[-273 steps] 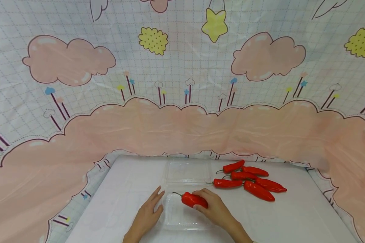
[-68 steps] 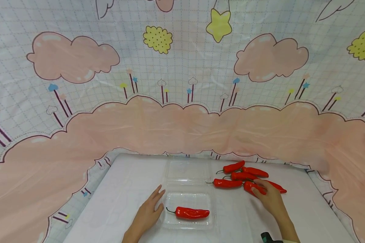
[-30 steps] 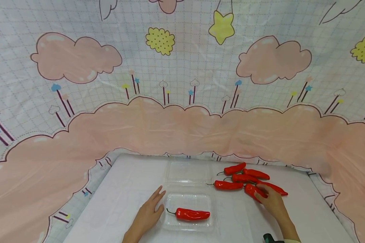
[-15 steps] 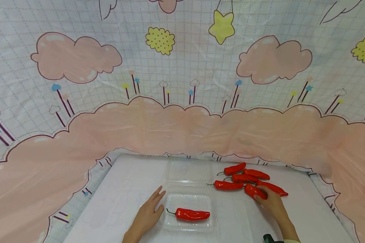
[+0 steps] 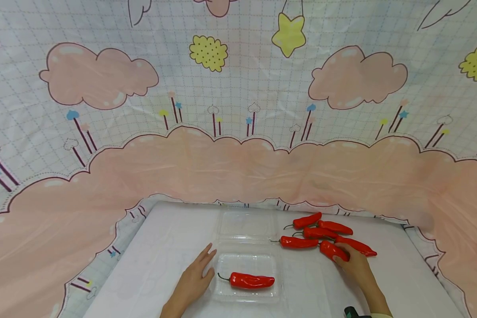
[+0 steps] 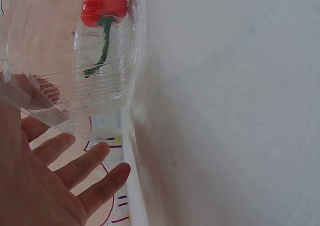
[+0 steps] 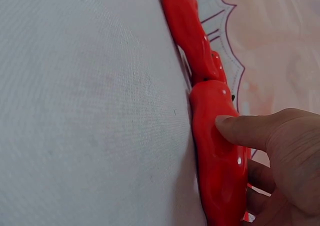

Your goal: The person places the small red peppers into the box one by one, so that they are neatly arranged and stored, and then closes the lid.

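Note:
My right hand [image 5: 354, 262] grips a glossy red chili pepper [image 5: 329, 248] at the front of a pile, thumb on its near side. In the right wrist view the thumb lies along that pepper [image 7: 215, 151], with the other fingers partly hidden behind it. A clear plastic clamshell box [image 5: 279, 265] lies opened, its lid [image 5: 246, 224] flat toward the back. One red pepper [image 5: 251, 280] with a green stem rests inside the box. My left hand [image 5: 192, 278] lies at the box's left edge, fingers straight and spread; in the left wrist view fingers [image 6: 82, 168] are close to its clear wall.
Several more red peppers [image 5: 298, 242] lie in a loose cluster at the back right of the white table [image 5: 171, 229]. A dark green-black object [image 5: 351, 312] shows at the right wrist. A patterned cloth [image 5: 238, 168] rises behind the table.
Nine seconds ago my right hand held a pepper over the box; that pepper now lies inside. The right hand has since moved right to the pile and taken hold of another. Left hand stays put.

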Motion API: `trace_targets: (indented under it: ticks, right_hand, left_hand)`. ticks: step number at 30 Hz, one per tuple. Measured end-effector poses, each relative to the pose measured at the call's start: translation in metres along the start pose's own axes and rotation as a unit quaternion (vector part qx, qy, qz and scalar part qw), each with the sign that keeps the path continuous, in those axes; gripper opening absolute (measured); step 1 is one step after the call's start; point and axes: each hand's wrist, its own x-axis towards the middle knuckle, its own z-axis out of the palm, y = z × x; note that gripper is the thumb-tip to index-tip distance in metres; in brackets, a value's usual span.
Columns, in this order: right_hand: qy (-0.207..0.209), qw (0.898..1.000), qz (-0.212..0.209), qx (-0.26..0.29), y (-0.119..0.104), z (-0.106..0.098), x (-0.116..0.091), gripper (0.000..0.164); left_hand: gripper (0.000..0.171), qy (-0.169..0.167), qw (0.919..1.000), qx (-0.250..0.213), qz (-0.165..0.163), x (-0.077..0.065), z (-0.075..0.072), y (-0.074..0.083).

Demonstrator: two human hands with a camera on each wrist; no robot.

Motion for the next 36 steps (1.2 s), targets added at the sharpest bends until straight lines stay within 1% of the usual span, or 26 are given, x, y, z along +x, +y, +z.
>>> trace_targets:
  ticks: [11,19,27,36]
  right_hand:
    - [-0.002,1.0,0.005,-0.001,0.0018,0.0007,0.0012,0.054]
    - [0.0,1.0,0.002,-0.005,0.0016,0.0011,0.0008,0.053]
    - [-0.002,1.0,0.016,-0.003,-0.0002,-0.0018,-0.0015,0.055]
    - [0.021,1.0,0.002,0.0,-0.0065,-0.0081,-0.0049,0.054]
  left_hand:
    - [0.049,0.002,1.0,0.0,0.001,-0.0001,0.0001,0.0001]
    - [0.049,0.001,1.0,0.001,-0.001,0.0,0.0004,-0.0001]
    - [0.048,0.002,1.0,0.002,0.0,-0.0005,0.0004,0.0005]
    - [0.049,0.002,1.0,0.003,-0.002,-0.0001,-0.0001,0.0009]
